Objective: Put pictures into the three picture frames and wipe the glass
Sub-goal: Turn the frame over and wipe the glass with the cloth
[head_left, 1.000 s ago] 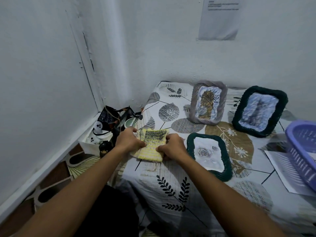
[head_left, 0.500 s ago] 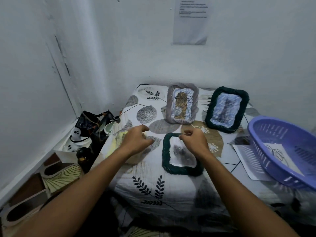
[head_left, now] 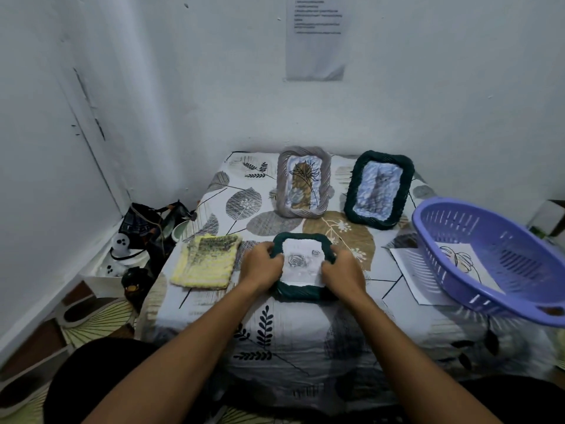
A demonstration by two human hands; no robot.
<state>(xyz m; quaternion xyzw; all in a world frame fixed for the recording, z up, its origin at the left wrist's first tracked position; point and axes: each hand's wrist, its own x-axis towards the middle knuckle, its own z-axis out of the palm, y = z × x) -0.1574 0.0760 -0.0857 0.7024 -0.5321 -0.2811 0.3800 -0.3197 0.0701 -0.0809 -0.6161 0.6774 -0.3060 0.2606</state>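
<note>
A dark green frame (head_left: pixel 301 293) with a rose picture lies flat near the table's front edge. My left hand (head_left: pixel 261 269) grips its left side and my right hand (head_left: pixel 342 270) grips its right side, thumbs over the rim. A grey frame (head_left: pixel 303 182) with a plant picture stands upright at the back. To its right a second dark green frame (head_left: pixel 379 189) with a cat picture leans upright. A folded yellow cloth (head_left: pixel 204 261) lies flat to the left of my hands.
A purple plastic basket (head_left: pixel 489 258) holding a sheet of paper sits at the right, over printed sheets (head_left: pixel 406 270). The table carries a leaf-patterned cover (head_left: pixel 275 332) and stands in a wall corner. Bags and small items (head_left: pixel 143 234) crowd the floor at left.
Both hands left the yellow cloth, which now lies flat, and moved right onto the near green frame, gripping its two sides. The view shifted to the right.
</note>
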